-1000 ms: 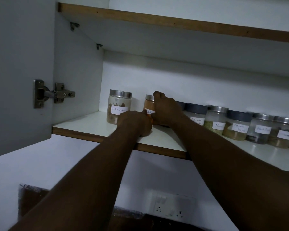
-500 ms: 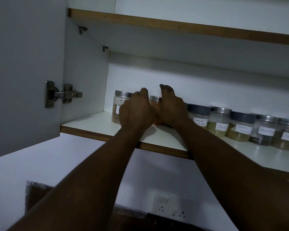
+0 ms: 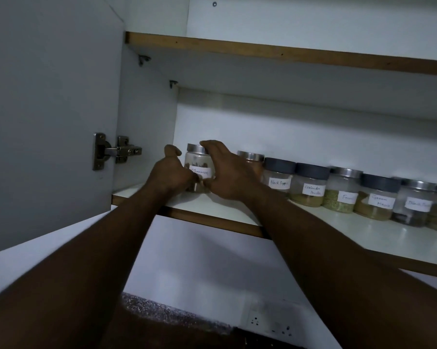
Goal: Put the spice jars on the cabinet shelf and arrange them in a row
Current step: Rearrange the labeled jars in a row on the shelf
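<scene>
White shelf [image 3: 338, 230] with a brown front edge sits inside an open cabinet, whose door [image 3: 48, 122] hangs at the left on a metal hinge [image 3: 116, 152]. At the shelf's left end stands the cinnamon jar [image 3: 200, 162], upright, with both hands round it. The left hand [image 3: 172, 172] curls against its lower left side, thumb raised. The right hand [image 3: 227, 175] grips it from the right, fingertips on the silver lid. Just right of them, the other spice jars [image 3: 310, 187] line the shelf in a row, labels facing out.
</scene>
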Motion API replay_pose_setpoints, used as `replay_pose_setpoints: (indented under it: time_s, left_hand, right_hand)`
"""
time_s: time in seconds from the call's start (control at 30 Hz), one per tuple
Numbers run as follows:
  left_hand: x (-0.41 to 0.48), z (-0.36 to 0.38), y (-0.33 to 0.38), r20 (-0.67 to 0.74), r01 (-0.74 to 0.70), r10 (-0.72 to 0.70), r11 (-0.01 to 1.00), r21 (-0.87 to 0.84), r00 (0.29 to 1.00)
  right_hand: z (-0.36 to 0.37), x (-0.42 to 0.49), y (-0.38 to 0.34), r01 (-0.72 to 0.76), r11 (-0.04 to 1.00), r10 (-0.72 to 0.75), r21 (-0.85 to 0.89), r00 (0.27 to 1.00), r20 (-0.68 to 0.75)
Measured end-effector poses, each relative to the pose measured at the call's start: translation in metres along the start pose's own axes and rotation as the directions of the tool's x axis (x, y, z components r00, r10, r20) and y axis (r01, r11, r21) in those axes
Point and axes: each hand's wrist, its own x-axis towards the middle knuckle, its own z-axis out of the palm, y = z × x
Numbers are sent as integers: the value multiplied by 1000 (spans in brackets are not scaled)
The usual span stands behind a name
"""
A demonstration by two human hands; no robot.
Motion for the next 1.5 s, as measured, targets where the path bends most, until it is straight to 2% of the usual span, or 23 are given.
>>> replay_pose_setpoints:
  time_s: [0.07, 0.17, 0.27, 0.5, 0.6, 0.93, 1.07, 1.17, 1.2, 1.27, 1.33, 1.43, 1.5]
  left_hand:
    - [3, 1, 1, 2, -4, 4, 999, 49, 1000]
    - [4, 7, -1, 132, -92, 69, 979, 181, 989]
    - [8, 17, -3, 252, -234, 144, 898, 372, 957]
    - [31, 38, -2, 429, -356, 74, 691, 629, 900]
    - [33, 41, -1, 466, -392, 61, 643, 658, 883]
    - [38, 40, -7, 500, -446, 113, 645, 620, 858]
    - [39, 40, -7, 435, -396, 138, 708, 585, 890]
    - [38, 40, -10, 341, -353, 182, 755, 552, 922]
    - [36, 39, -11, 315, -350, 198, 755, 555, 928]
    - [33, 37, -11, 288, -380, 256, 725, 574, 923]
    - [30, 35, -10, 283, -416, 305, 677, 607, 909]
    - [22, 30, -7, 308, -459, 344, 600, 655, 887]
    - [16, 26, -6, 337, -468, 325, 595, 653, 884]
  right_hand:
    - [3, 5, 2, -25, 999, 25, -29, 1000, 5]
    - [5, 12, 8, -47, 992, 52, -116, 998, 41]
    - [6, 16, 18, -57, 987, 71, -153, 994, 86]
    - [12, 19, 35, -114, 977, 138, -182, 982, 128]
    - [14, 20, 37, -154, 962, 191, -225, 970, 151]
    - [22, 14, 41, -192, 941, 226, -278, 969, 96]
    - [12, 11, 33, -138, 963, 132, -232, 990, -39]
    - [7, 3, 25, -150, 968, 122, -201, 982, -145]
    - [8, -2, 25, -136, 961, 114, -239, 988, -106]
    - [10, -12, 26, -91, 953, 131, -289, 984, 122]
    - [10, -20, 26, -162, 963, 228, -216, 914, 335]
    - [3, -32, 20, -236, 959, 278, -156, 891, 358]
    - [-3, -42, 15, -276, 952, 305, -131, 890, 339]
